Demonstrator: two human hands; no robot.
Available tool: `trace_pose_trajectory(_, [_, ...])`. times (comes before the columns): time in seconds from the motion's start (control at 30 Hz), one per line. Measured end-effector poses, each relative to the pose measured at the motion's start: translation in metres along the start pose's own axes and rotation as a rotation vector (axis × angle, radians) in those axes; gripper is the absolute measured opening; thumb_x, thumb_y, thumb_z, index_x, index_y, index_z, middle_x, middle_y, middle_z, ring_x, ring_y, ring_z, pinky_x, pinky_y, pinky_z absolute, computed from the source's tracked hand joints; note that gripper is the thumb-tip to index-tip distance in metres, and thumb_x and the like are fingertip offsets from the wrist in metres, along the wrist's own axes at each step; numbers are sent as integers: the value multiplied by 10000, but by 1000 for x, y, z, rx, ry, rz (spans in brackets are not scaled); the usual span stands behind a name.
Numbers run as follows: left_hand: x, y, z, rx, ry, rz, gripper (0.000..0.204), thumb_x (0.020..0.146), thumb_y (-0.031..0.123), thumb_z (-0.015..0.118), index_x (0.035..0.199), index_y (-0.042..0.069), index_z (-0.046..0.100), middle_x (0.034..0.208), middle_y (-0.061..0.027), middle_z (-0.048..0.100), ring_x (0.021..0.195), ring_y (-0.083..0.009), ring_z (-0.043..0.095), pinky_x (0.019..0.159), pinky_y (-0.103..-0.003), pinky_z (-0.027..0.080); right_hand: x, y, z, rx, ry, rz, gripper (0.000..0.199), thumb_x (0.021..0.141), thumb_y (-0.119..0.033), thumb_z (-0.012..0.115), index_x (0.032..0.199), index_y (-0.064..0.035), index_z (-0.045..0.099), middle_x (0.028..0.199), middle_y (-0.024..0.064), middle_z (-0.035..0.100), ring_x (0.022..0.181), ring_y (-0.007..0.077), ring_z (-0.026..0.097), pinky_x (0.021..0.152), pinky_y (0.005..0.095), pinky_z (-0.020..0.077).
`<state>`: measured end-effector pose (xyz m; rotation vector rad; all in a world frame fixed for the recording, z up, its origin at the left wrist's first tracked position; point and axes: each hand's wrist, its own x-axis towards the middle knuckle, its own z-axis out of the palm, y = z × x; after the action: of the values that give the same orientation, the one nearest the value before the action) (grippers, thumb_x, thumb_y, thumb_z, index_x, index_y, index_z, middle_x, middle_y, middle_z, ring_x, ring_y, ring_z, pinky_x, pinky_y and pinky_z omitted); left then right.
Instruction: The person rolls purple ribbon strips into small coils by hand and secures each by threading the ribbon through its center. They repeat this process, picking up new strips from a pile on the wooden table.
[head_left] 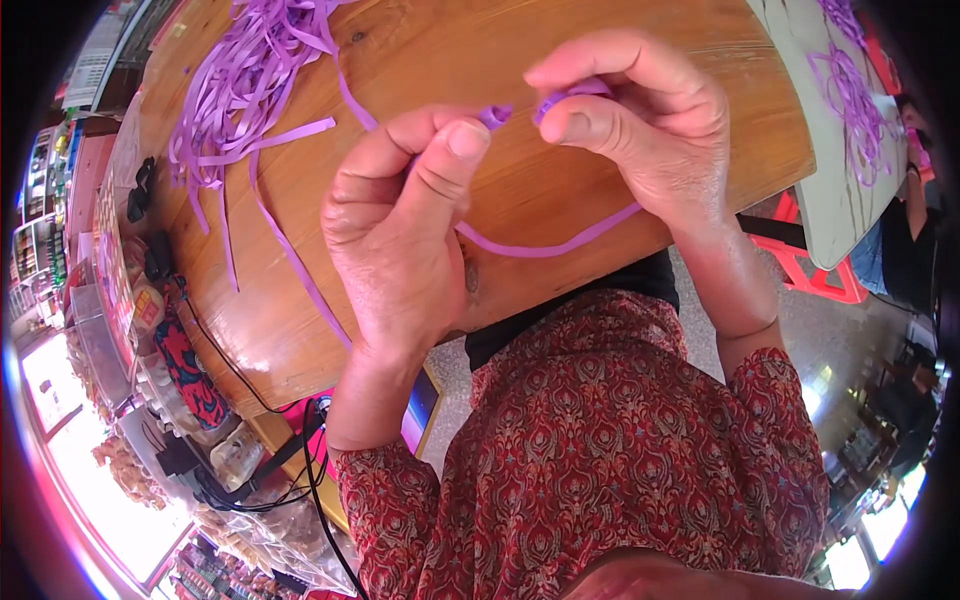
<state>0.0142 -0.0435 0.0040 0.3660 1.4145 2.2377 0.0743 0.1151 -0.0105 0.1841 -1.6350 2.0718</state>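
My left hand (pixel 405 220) is closed in a pinch, with the curled end of a purple ribbon (pixel 494 117) showing past the thumb and forefinger. A short gap away, my right hand (pixel 660 130) pinches a rolled or folded piece of purple ribbon (pixel 575 92) between thumb and fingers. Below both hands, a purple strand (pixel 550 250) hangs in a curve from one to the other. Whether both pieces belong to the same ribbon is hidden by the fingers. A loose heap of purple ribbons (pixel 255 85) lies at the far left, some strands trailing toward my left wrist.
Under my hands is a wooden table (pixel 720 90) with a curved edge. A pale table (pixel 800 100) at the right bears more purple ribbon (pixel 855 110). Red stool legs (pixel 815 275) stand beneath it, near another person's arm (pixel 915 205). Black cables (pixel 265 490) run along the left.
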Motion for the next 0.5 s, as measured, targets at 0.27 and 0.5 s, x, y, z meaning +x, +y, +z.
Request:
trace_pose_trajectory(0.27, [6,-10,3,-194,49,-98,122,874,137,602,898,18,610,685,27,536,498,-23,322,438,-181,247,0,-3,4,38,42,104,216,821,-49,629,1025,21,617,935,90,633,792,85,564,662,176,433])
trace_pose_trajectory(0.5, [1,-12,5,-167,23,-58,115,842,72,632,934,8,610,697,48,537,518,-7,339,454,-158,245,1,-3,4,-83,56,138,198,851,-5,573,1042,30,613,966,101,636,830,109,583,695,205,453])
